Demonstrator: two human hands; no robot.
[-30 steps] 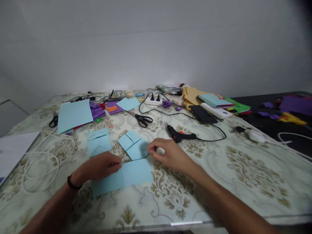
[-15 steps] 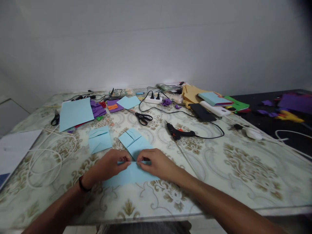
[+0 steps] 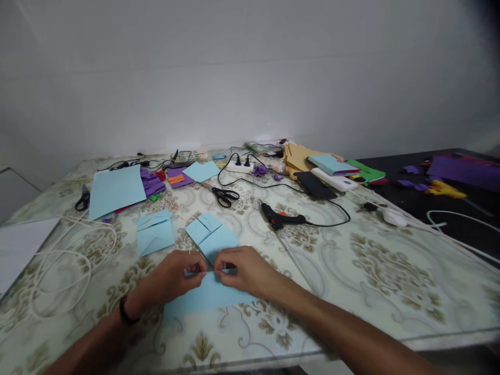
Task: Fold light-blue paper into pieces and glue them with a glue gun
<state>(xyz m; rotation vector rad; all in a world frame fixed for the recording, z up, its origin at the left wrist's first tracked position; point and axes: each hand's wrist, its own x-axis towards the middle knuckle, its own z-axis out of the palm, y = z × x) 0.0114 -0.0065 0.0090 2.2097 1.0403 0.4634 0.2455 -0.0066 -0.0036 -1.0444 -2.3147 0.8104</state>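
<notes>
A light blue paper sheet (image 3: 207,297) lies on the patterned table (image 3: 351,260) right in front of me. My left hand (image 3: 174,276) pinches its far edge near the middle, fingers closed. My right hand (image 3: 244,271) pinches the same edge just beside it, fingers closed too. The fingertips of both hands almost meet. Just beyond them lie two folded light blue pieces, one (image 3: 211,234) behind my hands and one (image 3: 154,232) further left.
Black scissors (image 3: 224,196) and a black glue gun (image 3: 279,217) with its cord lie mid-table. A large blue sheet (image 3: 115,190), purple scraps (image 3: 152,182), a power strip (image 3: 240,166), coloured paper stacks (image 3: 332,164) and a phone (image 3: 314,185) crowd the back. White cable (image 3: 62,260) loops at left.
My right hand left the folded piece and came to the sheet's far edge. Both hands now pinch that edge close together. The view shifted slightly.
</notes>
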